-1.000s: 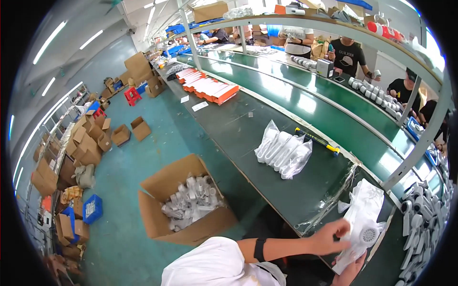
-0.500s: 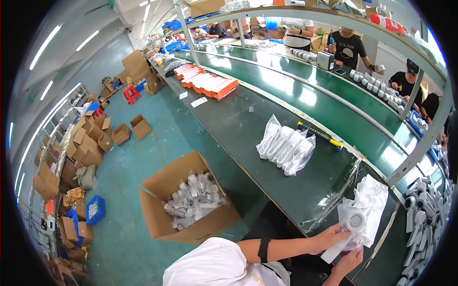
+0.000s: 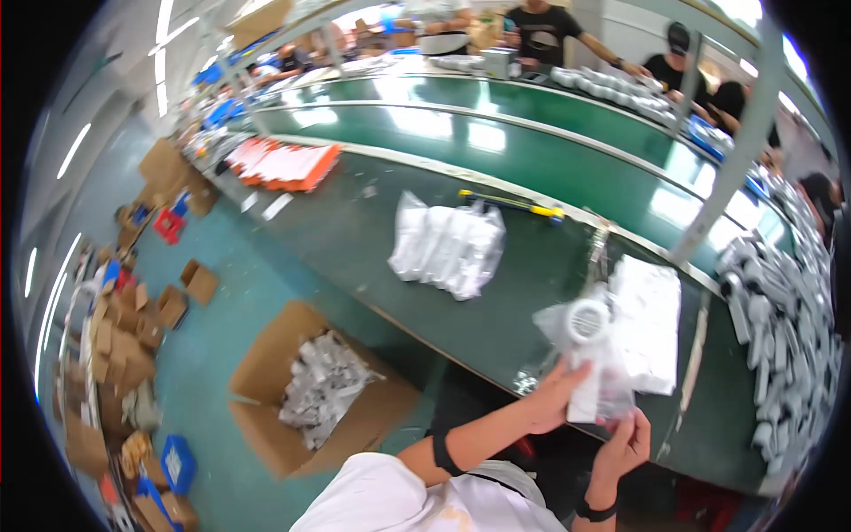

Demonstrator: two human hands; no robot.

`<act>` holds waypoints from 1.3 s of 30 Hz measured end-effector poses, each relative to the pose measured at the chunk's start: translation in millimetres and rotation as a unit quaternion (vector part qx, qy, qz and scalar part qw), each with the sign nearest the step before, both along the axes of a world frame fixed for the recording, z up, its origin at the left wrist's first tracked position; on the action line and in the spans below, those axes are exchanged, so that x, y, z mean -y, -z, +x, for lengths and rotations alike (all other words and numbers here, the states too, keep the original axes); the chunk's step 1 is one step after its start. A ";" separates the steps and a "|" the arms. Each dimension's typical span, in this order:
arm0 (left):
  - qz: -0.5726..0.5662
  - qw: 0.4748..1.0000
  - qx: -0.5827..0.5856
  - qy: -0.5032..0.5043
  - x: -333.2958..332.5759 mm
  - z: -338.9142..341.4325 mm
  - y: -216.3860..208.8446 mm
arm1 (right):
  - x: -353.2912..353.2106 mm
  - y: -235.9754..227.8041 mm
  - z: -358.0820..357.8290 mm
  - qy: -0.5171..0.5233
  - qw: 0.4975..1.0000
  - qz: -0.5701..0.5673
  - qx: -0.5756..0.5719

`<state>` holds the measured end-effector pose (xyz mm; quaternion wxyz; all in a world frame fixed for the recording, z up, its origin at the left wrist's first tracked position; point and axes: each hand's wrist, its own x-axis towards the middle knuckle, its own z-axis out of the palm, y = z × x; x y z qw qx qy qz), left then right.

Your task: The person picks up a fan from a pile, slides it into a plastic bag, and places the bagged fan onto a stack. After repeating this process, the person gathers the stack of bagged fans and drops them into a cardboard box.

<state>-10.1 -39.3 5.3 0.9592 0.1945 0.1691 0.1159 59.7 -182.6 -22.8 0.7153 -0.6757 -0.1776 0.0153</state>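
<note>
And the white fan [image 3: 587, 321] swings clear, left of the white stack [image 3: 649, 332], over the near tabletop [image 3: 496, 332]! Left hand [image 3: 555, 397] clamped on it, right hand [image 3: 623, 443] pinching the clear bag [image 3: 615, 395]: both seemingly controlled.

The white thing with a round top [image 3: 587, 324] in the left hand [image 3: 550, 403] is smeared, so the slots in its top run together. The left fingertips are hard to make out, though they seem to cover part of its side. The right hand [image 3: 625, 448] is blurry too. Right of the grip, low bits of the grey heap [image 3: 771, 355] are buried under others. Far past the grip, the top edge cuts off a head above a black shirt [image 3: 545, 35]. Left of the grip, the box [image 3: 266, 443] holds pale things [image 3: 324, 386] too blurry to tell apart.
</note>
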 end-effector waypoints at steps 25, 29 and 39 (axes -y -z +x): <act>0.581 0.401 -0.665 -0.241 -295.2 -172.7 30.6 | -12.6 38.7 16.9 -0.125 0.975 -0.173 0.058; 0.588 0.422 -0.670 -0.163 -307.5 -157.1 33.3 | -14.0 36.6 14.7 -0.107 0.972 -0.187 0.098; 0.742 0.298 -0.598 -0.044 -225.4 -85.7 -17.3 | -22.1 33.0 10.8 -0.088 0.956 -0.226 0.166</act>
